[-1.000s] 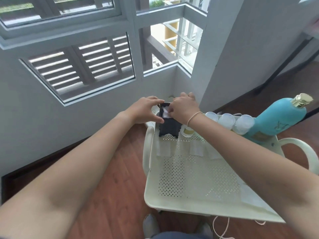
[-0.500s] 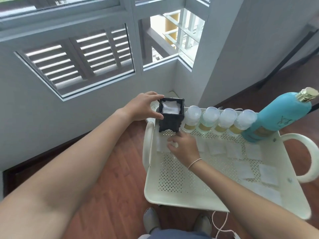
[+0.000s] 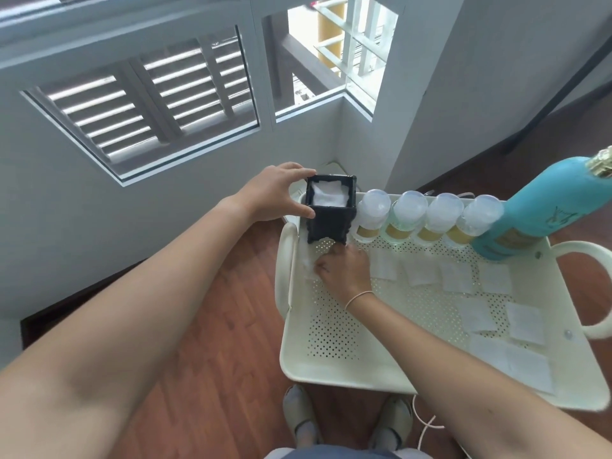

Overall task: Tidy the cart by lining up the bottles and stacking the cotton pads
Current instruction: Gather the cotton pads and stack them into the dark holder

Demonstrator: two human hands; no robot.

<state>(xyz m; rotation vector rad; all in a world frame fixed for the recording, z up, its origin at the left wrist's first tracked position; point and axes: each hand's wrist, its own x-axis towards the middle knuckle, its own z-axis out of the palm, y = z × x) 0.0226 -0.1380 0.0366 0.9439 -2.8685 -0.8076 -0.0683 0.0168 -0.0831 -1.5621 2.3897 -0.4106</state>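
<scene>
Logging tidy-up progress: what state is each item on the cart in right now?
black box: upright, open-topped, pads inside, gripped by left hand
small bottles: four, capped, lined up
teal bottle: capped, ends the row
loose cotton pads: flat, unstacked
right hand: pressing on a pad
cart tray: partly tidied

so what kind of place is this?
Likely a home, a corner by a window: louvred shutters, wood-look floor, and a cream utility cart holding toiletry bottles and cotton pads.

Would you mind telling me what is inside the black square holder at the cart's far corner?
White cotton pads fill the black holder almost to its rim; its dark walls hide how many lie beneath.
</scene>
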